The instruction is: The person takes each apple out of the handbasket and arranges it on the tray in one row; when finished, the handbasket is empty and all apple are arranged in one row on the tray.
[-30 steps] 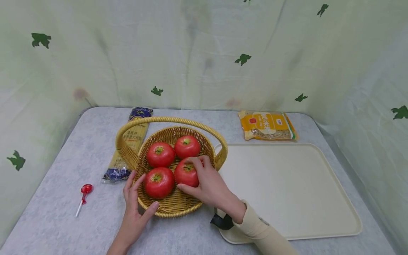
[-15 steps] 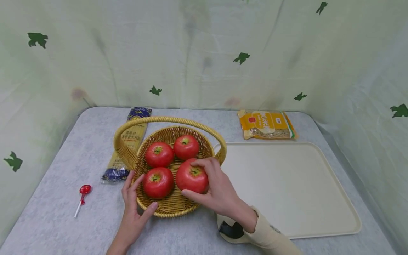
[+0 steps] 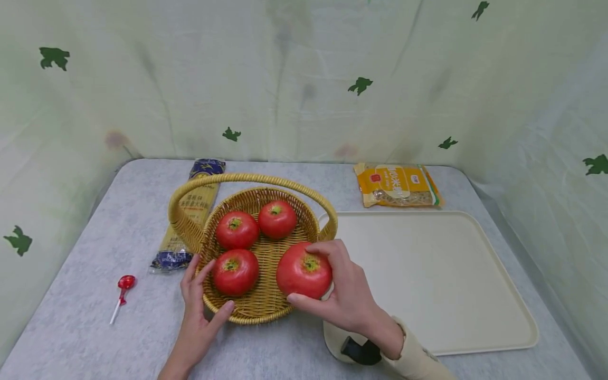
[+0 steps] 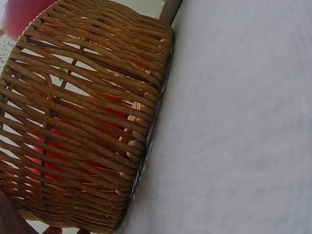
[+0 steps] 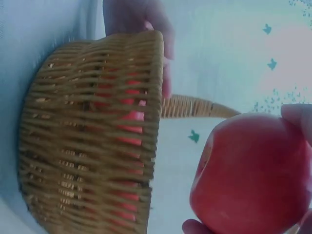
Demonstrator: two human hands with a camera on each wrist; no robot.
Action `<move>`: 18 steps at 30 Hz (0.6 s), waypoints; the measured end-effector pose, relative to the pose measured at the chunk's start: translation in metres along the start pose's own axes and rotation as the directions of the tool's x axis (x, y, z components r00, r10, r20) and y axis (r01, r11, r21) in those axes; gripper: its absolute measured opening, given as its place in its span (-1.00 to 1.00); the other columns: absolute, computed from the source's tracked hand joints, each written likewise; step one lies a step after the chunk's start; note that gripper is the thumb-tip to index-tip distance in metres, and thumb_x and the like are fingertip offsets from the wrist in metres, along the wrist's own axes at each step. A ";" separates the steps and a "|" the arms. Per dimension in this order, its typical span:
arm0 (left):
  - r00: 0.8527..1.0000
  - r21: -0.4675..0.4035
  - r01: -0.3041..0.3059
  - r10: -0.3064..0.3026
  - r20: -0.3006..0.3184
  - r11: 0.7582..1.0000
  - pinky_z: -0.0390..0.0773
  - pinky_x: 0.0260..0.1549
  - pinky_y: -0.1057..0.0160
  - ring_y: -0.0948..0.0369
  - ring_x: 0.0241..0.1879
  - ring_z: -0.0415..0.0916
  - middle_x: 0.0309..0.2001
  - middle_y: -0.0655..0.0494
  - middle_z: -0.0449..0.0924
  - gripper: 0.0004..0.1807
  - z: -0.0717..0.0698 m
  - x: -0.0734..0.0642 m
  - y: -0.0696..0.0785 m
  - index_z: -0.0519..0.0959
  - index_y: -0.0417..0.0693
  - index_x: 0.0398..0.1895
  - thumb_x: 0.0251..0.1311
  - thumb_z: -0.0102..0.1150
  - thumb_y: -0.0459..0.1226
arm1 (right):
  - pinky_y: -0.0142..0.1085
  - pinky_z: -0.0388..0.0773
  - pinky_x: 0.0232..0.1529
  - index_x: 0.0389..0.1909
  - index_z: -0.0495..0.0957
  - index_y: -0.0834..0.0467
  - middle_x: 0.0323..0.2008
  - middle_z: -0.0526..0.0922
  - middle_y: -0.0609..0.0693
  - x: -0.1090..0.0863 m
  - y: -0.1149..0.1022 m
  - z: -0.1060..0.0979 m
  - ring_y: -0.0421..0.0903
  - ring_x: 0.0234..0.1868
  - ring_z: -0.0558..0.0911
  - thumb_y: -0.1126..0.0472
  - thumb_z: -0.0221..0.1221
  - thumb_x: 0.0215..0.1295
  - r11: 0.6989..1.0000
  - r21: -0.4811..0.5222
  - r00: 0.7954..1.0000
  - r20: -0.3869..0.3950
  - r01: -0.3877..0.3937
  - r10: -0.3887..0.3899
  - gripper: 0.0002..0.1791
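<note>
My right hand [image 3: 349, 287] grips a red apple [image 3: 304, 272] between thumb and fingers, above the right front part of a round wicker basket [image 3: 263, 316]. The right wrist view shows the held apple [image 5: 253, 175] above the basket's rim [image 5: 155, 107]. Three more red apples lie in the basket, among them a front-left apple [image 3: 235, 272]. My left hand [image 3: 199, 311] rests at the basket's left front rim, fingers spread and fairly straight, thumb at the front edge. Close up, the left wrist view has the woven side [image 4: 87, 117], with only fingertips [image 4: 51, 230] at the lower left.
Right of the basket lies a cream tray [image 3: 427, 279]. A yellow noodle pack [image 3: 398, 186] lies behind it. A spaghetti pack [image 3: 190, 211] is partly hidden behind the basket and its arched handle [image 3: 256, 179]. A red lollipop [image 3: 125, 283] lies at the left.
My right hand has lifted the apple from its place in the basket and moved it right and towards me. The left hand and the basket have stayed in place.
</note>
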State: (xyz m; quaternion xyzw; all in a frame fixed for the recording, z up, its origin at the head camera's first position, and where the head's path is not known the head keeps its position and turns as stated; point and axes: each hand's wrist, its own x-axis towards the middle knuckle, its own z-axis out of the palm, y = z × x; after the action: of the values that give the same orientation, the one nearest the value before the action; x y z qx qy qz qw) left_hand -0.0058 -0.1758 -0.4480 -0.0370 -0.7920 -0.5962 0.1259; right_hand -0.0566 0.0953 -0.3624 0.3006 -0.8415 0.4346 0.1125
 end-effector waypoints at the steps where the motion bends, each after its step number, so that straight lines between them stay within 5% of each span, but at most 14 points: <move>1: 1.000 0.001 -0.002 0.002 0.000 1.000 -0.25 0.12 -0.40 0.14 0.40 -0.42 0.46 0.22 -0.39 -0.15 0.000 0.000 0.000 0.11 -0.05 0.43 0.04 0.22 -0.47 | -0.30 0.56 -0.29 0.14 0.29 -0.04 0.00 0.40 -0.13 -0.001 0.001 -0.002 -0.21 -0.11 0.52 -0.22 0.34 -0.02 1.000 0.000 1.000 -0.004 -0.003 0.003 -0.26; 13: 0.999 0.008 -0.046 0.046 -0.015 0.999 -0.25 0.13 -0.35 0.12 0.40 -0.40 0.46 0.14 -0.37 -0.13 0.000 0.001 -0.002 0.13 -0.09 0.41 -0.03 0.24 -0.51 | -0.20 0.57 -0.24 0.09 0.31 0.11 0.02 0.42 -0.04 -0.015 0.016 -0.024 -0.10 -0.02 0.49 0.08 0.48 -0.17 0.998 0.062 0.997 -0.073 -0.032 0.036 -0.22; 18: 0.999 0.013 -0.041 0.041 -0.003 0.999 -0.25 0.13 -0.35 0.13 0.40 -0.41 0.47 0.16 -0.38 -0.14 0.000 0.001 -0.002 0.12 -0.07 0.43 0.01 0.22 -0.50 | -0.21 0.57 -0.24 0.02 0.33 0.25 -0.03 0.42 0.05 -0.014 0.003 -0.038 -0.06 -0.03 0.46 0.28 0.48 -0.25 0.998 0.046 0.993 -0.107 -0.054 0.058 -0.25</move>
State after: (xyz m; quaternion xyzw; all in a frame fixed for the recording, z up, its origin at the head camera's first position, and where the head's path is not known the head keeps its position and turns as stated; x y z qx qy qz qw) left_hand -0.0071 -0.1768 -0.4492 -0.0513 -0.7946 -0.5885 0.1398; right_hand -0.0497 0.1330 -0.3478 0.2552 -0.8328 0.4711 0.1392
